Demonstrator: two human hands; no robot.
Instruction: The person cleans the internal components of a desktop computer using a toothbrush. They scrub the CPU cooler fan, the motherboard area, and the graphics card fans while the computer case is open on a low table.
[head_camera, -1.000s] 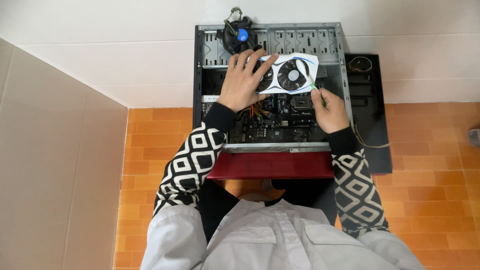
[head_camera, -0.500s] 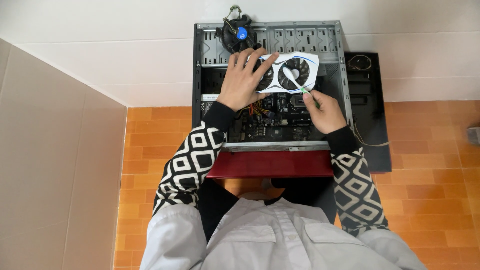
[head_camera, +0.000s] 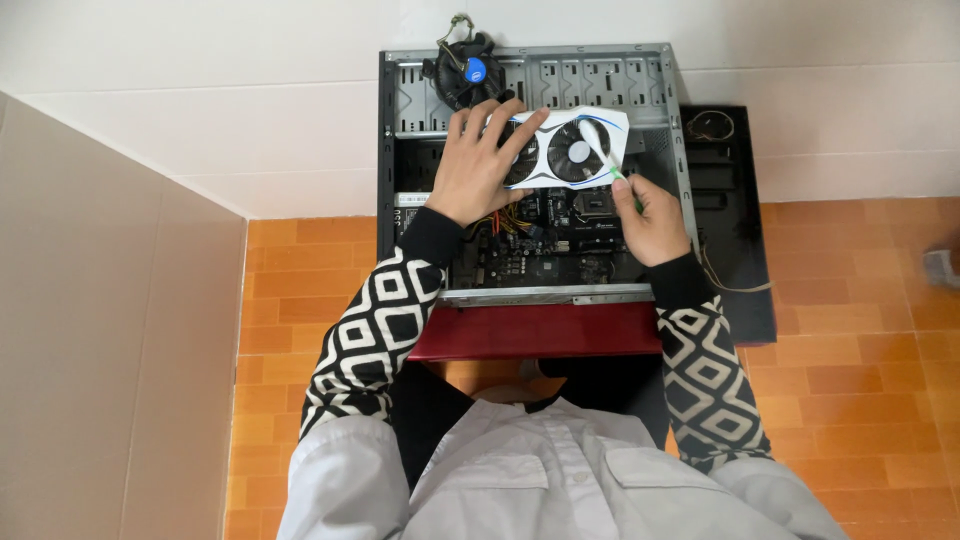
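An open computer case (head_camera: 392, 150) lies flat on the floor with its motherboard (head_camera: 560, 240) exposed. My left hand (head_camera: 480, 165) holds a white graphics card (head_camera: 590, 148) with two black fans, lifted over the case. My right hand (head_camera: 652, 220) grips a small brush with a green handle (head_camera: 618, 178), its pale bristles resting on the right-hand fan of the card. My sleeves are black and white patterned.
A black cooler fan with a blue centre (head_camera: 470, 70) lies at the far end of the case. The black side panel (head_camera: 735, 220) lies to the right, with loose wires on it. A dark red front panel (head_camera: 540, 330) sits near me. White wall tiles are beyond, orange floor tiles below.
The brush has moved up across the right fan of the graphics card. The card has tilted slightly in my left hand.
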